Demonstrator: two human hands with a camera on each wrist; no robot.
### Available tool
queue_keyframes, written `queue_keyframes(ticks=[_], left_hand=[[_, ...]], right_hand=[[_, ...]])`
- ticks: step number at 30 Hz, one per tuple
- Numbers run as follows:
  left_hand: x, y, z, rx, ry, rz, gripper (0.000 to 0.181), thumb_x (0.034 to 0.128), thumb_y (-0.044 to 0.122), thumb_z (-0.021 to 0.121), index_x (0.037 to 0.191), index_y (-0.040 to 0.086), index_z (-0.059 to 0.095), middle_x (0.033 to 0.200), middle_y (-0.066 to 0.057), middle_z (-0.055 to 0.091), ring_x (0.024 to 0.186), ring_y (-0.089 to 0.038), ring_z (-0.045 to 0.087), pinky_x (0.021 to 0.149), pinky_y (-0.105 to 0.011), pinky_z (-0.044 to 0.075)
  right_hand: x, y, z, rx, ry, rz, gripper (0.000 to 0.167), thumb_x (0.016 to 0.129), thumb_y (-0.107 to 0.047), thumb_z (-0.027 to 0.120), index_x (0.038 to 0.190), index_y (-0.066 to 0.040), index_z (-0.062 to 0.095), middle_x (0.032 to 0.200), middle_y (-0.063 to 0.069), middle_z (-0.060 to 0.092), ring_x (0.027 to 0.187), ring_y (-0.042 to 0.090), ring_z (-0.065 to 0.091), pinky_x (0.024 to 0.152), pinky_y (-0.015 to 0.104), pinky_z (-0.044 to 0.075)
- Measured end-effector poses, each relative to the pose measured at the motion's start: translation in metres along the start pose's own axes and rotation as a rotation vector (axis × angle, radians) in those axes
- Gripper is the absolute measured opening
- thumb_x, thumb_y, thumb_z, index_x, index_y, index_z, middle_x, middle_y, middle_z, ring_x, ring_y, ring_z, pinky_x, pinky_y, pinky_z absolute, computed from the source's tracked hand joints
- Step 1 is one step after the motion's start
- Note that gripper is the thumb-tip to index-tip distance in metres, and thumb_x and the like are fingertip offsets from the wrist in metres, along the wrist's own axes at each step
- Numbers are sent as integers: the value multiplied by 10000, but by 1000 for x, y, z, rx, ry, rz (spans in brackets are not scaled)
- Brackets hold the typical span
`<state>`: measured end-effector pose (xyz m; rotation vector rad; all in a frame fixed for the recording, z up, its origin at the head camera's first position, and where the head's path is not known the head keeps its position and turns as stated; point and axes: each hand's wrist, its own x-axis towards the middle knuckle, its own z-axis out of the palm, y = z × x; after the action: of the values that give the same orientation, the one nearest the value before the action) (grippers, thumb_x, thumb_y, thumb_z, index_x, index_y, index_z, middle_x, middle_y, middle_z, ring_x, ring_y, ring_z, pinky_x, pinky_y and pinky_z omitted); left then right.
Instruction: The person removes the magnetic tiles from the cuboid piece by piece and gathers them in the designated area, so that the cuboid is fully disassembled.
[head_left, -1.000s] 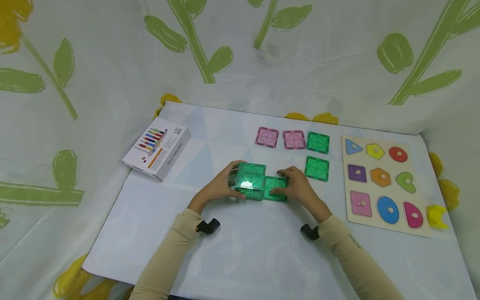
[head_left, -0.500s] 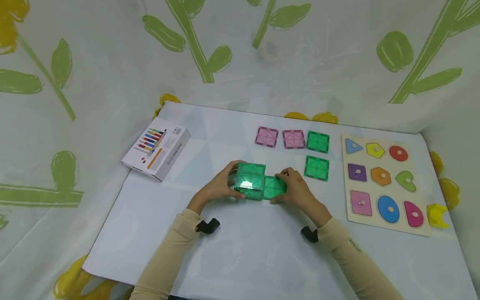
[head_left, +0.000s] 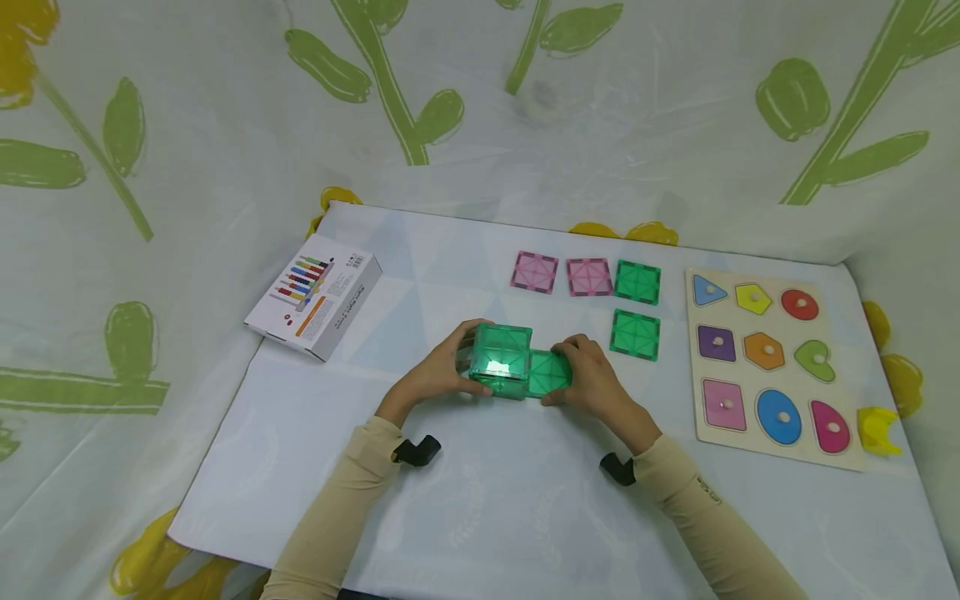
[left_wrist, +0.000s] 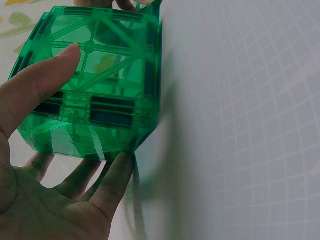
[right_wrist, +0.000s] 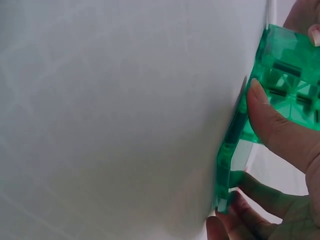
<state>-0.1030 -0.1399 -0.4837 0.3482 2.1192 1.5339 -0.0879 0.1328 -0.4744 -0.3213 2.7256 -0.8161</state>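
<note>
A translucent green box of magnetic tiles (head_left: pixel 502 343) stands on the table, and my left hand (head_left: pixel 437 372) holds it from the left. In the left wrist view the thumb (left_wrist: pixel 47 80) lies along one side of the green box (left_wrist: pixel 100 70), with the fingers around another side. Against the box's right side lies a flat green magnetic tile (head_left: pixel 546 372). My right hand (head_left: pixel 597 381) grips that tile by its outer edges, thumb at the near edge. In the right wrist view the tile (right_wrist: pixel 230 145) is seen edge-on between thumb and fingers.
Two pink tiles (head_left: pixel 535 272) and two loose green tiles (head_left: pixel 635 334) lie farther back. A wooden shape puzzle board (head_left: pixel 810 408) is at right, beside a yellow piece (head_left: pixel 876 431). A white picture box (head_left: pixel 315 296) stands at the left edge of the table (head_left: pixel 465 517).
My right hand has shifted its hold from on top of the flat tile to its outer right edges. The left hand and the green box stay in place.
</note>
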Motion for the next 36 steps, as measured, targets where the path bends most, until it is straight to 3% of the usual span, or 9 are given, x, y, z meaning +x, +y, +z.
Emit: queue_keyframes(ticks=[24,36], left_hand=[[-2,0,0,58,13,-25,1090,695,136,928,1551,277,268,1620,-58,325,1529,-316,273,1208,-587,317],[-1,1,0,36,3,-25,1089,692,119,926,1548,268,270,1615,-67,331,1529,-320,273,1202,-577,335]], right_hand=[[-2,0,-1,8,6,-23,780,687,-226,940,1320,-5,541,1373,173,558,1273,367,504,1108,539,444],[-2,-1,-2,33,6,-16,790,689,-206,939,1315,-2,501,1337,193,566,1236,366,513,1094,542,451]])
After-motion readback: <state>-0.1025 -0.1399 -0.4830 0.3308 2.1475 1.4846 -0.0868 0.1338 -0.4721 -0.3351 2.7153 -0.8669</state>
